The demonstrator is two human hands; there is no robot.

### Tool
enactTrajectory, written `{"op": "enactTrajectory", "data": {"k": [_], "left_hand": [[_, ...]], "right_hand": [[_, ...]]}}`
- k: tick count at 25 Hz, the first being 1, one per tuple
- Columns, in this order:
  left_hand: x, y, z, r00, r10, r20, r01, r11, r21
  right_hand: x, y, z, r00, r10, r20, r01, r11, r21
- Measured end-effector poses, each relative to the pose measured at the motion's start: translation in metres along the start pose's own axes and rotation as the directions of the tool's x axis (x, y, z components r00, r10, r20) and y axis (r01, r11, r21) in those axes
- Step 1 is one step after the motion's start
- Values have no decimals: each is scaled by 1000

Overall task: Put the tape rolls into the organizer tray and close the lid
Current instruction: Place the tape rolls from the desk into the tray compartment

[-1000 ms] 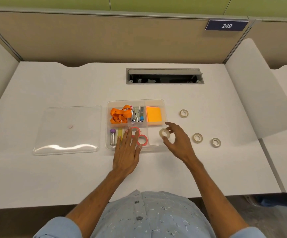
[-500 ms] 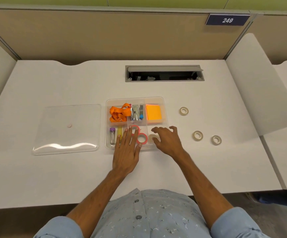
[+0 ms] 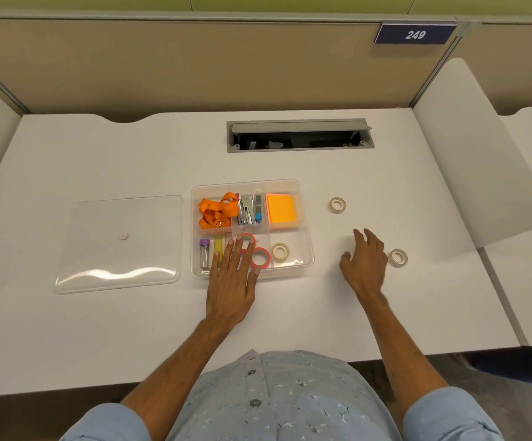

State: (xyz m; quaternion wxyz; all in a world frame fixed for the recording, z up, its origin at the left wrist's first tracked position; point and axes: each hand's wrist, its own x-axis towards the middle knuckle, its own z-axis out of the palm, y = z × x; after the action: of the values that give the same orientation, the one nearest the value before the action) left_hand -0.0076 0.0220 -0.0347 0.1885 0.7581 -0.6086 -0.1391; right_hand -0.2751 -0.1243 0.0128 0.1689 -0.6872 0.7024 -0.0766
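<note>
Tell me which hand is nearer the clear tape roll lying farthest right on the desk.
Right. The right hand hovers just left of that clear tape roll, fingers spread. The left hand rests far to the left, on the organizer tray.

Light blue shirt (image 3: 277, 399) with small white print, grey buttons (image 3: 255, 402), sleeves (image 3: 449, 415) rolled up.

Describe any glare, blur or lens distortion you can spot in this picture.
Head view: a bright glare streak runs along the clear lid's near edge; the desk's back edge bows from the wide-angle lens; the right hand looks slightly motion-blurred.
</note>
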Motion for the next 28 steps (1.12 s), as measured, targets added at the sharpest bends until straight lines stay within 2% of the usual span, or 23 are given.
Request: {"op": "enactTrajectory", "data": {"k": [2,5,11,16,19,21,23,25,28], "left_hand": [[0,-1,0,1000,2,-5,-2,1000,-3],[0,-1,0,1000,4,-10,-4,1000,14],[0,-1,1,1000,-1,-14,1,1000,18],[0,-1,1,1000,-11,-2,11,1000,21],[0,-1,1,1000,-19,7,19,1000,23],[0,-1,1,1000,-16,-1,16,1000,23],[0,-1,2,1000,-12,-14,12,1000,19],[0,-1,3,1000,2,-26,-2,1000,24],[0,-3,4,1000,-2,-27,2,1000,22]], "right_hand": [[-2,10,1,997,12,76,-6,997,-81],[-7,14,7,998,2,66,7,991,-131],[-8,11,8,995,50,82,-51,999,10],[-4,15,7,991,24,130,-21,999,-28],[1,7,2,998,-30,62,21,990,137],[1,-6,0,989,-145,-36,150,950,274],[-2,-22,1,940,-333,-71,339,892,299],[-7,-37,4,878,-479,-28,469,845,257],[-15,-49,14,815,-578,38,572,814,103]]}}
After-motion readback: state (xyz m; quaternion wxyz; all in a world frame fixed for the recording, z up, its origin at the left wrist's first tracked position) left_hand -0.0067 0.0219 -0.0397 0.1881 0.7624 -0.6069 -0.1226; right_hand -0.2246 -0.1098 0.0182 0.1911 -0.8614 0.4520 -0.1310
